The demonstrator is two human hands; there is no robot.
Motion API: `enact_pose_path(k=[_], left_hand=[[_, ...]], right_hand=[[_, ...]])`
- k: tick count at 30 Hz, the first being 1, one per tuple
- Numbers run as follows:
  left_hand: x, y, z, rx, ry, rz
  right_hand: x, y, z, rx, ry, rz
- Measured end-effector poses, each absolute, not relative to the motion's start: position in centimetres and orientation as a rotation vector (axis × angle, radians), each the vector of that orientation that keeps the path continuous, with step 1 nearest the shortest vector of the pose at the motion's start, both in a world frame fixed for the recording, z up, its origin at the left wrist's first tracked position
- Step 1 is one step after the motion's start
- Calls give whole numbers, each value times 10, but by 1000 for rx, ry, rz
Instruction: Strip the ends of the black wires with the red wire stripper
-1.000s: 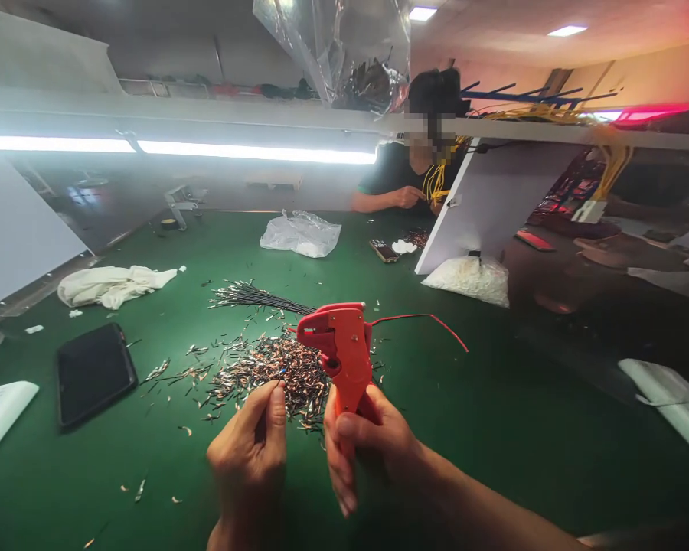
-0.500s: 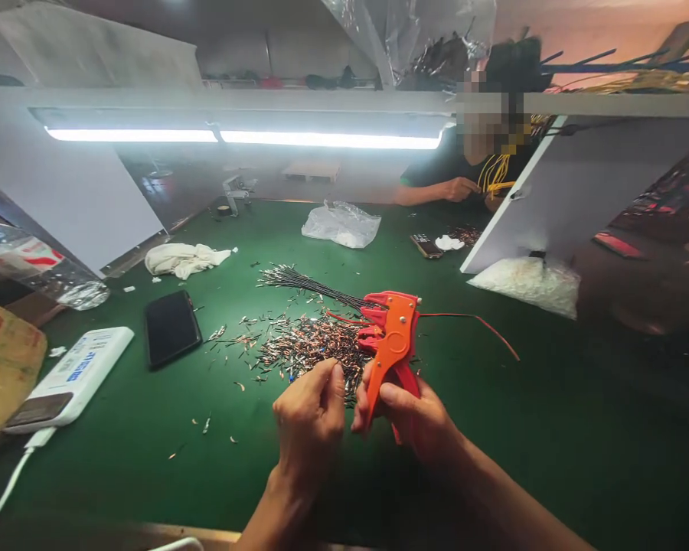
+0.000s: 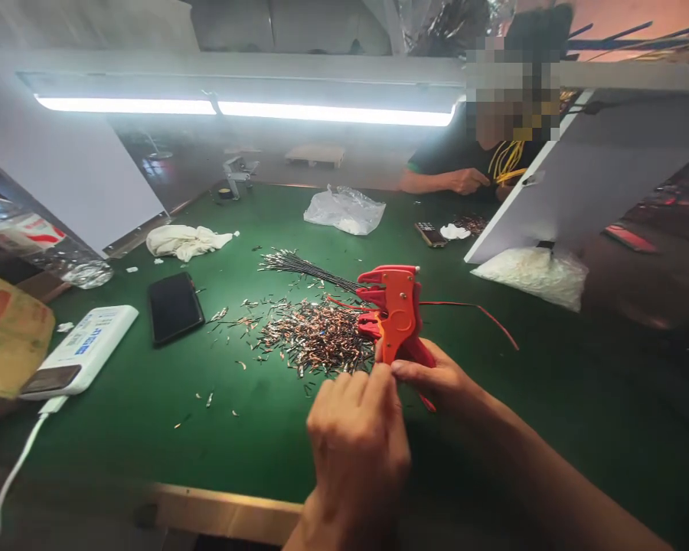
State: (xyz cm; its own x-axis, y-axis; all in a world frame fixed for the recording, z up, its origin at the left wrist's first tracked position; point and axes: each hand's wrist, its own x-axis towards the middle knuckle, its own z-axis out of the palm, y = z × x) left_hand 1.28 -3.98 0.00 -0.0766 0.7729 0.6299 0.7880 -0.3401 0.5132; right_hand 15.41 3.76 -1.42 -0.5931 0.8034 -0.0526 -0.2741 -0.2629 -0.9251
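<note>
My right hand (image 3: 445, 379) grips orange-red wire strippers (image 3: 399, 310) by the handles, with the jaws pointing left. In front of the lower handle is my left hand (image 3: 359, 428), closed, its fingertips turned away; whatever they pinch is hidden. Left of the tool lies a heap of short wire offcuts (image 3: 321, 337), black and copper coloured. Behind the heap, a bundle of black wires (image 3: 310, 268) with bared ends runs to behind the stripper's jaws. A thin red wire (image 3: 459, 304) lies on the table, passing behind the tool.
On the green table (image 3: 253, 451) are a phone (image 3: 175, 308), a white power bank (image 3: 86, 348) with a cable, a white cloth (image 3: 189, 242) and a clear bag (image 3: 344, 210). A filled bag (image 3: 533, 275) rests by the right panel. Across the table, a person (image 3: 465, 181) handles yellow wires.
My left hand has moved right and toward me, now up against the lower end of the strippers. The strippers stay in my right hand, tilted slightly differently. The view has dipped.
</note>
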Motion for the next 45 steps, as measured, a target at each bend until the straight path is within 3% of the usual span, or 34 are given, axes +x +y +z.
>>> enact_pose_path(k=[6,14,24,45], left_hand=[[19,-52,0,-2109,-1824,-1420],[-49,-23,6,-2030,-1934,-1640],[-54,-11,-1,-2030,-1927,-1789],[-61,-15,40,-2337,-1716,-1541]], right_hand=[[159,19,-26,-731,-1194,1865],[180,27,-40,-404,-1158,2167],[173,26,-58,-375,-1101,2333],[169,12,-53,-280,-965,2431]])
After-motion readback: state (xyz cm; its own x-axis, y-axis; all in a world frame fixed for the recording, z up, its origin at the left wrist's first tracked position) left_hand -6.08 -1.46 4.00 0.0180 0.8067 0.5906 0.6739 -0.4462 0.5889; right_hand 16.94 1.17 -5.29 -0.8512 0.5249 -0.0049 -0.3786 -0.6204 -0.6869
